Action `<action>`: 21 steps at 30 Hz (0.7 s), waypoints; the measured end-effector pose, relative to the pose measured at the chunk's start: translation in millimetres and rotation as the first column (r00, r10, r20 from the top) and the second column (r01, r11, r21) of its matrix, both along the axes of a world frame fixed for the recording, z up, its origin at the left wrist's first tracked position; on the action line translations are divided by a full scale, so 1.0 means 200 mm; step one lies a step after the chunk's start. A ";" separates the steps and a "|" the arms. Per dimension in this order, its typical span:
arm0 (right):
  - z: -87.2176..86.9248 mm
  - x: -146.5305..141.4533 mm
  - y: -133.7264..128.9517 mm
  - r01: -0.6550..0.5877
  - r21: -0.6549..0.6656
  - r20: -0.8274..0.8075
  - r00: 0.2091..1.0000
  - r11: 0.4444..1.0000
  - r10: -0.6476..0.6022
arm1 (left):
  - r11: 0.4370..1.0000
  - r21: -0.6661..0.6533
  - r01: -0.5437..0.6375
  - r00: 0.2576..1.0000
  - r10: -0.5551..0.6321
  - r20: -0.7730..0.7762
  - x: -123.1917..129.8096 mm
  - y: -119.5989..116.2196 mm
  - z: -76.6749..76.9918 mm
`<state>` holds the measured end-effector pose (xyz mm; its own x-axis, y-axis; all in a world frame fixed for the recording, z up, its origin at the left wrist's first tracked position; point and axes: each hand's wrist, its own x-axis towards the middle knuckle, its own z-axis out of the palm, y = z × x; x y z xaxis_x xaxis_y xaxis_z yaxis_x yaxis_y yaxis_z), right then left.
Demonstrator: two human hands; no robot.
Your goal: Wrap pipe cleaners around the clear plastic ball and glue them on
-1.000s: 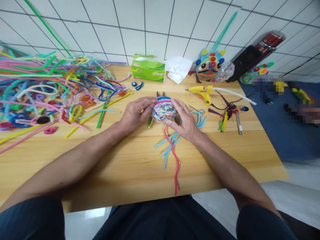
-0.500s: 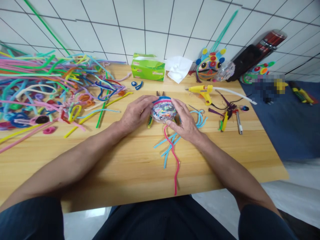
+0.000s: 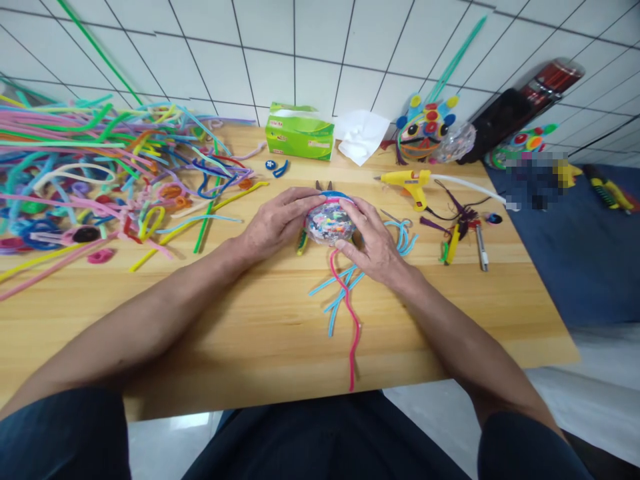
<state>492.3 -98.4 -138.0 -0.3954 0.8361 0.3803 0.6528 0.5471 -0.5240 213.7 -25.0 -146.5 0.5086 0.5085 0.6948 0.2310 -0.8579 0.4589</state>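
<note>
A round, multicoloured ball (image 3: 329, 225) with a blue and pink band along its upper edge is held between both hands. My left hand (image 3: 281, 222) grips its left side, fingertips on the band. On the right side, my right hand (image 3: 371, 239) has its fingers over the top and its thumb at the lower edge. Pliers (image 3: 302, 243) lie partly hidden beneath the ball. A pink-red pipe cleaner (image 3: 354, 333) runs from below the ball toward the table's front edge, crossing several light blue pieces (image 3: 333, 312).
A pile of pipe cleaners (image 3: 90, 173) covers the left side. Behind the hands are a green tissue pack (image 3: 300, 137) and white tissue (image 3: 361, 137). Rightward are a yellow glue gun (image 3: 411, 185), a decorated head (image 3: 423, 133), a cutter (image 3: 482, 247) and a red-black flask (image 3: 530, 100).
Both hands and the ball have shifted very slightly to the right in view, along with the background. The right fingers sit a little further over the ball, and the grip remains.
</note>
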 end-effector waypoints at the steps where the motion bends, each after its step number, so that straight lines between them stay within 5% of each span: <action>1: -0.01 0.00 0.00 0.007 0.007 -0.003 1.000 1.000 -0.007 | 1.000 0.012 0.015 1.000 -0.015 -0.003 -0.01 0.00 0.00; 16: -0.02 -0.01 0.02 -0.005 0.058 -0.019 1.000 0.998 0.006 | 0.999 -0.045 0.008 1.000 -0.007 0.012 -0.01 0.01 -0.01; 21: -0.03 -0.01 0.03 -0.017 0.104 -0.030 0.999 0.994 0.020 | 0.999 0.041 0.014 0.999 -0.016 0.038 0.00 0.01 -0.03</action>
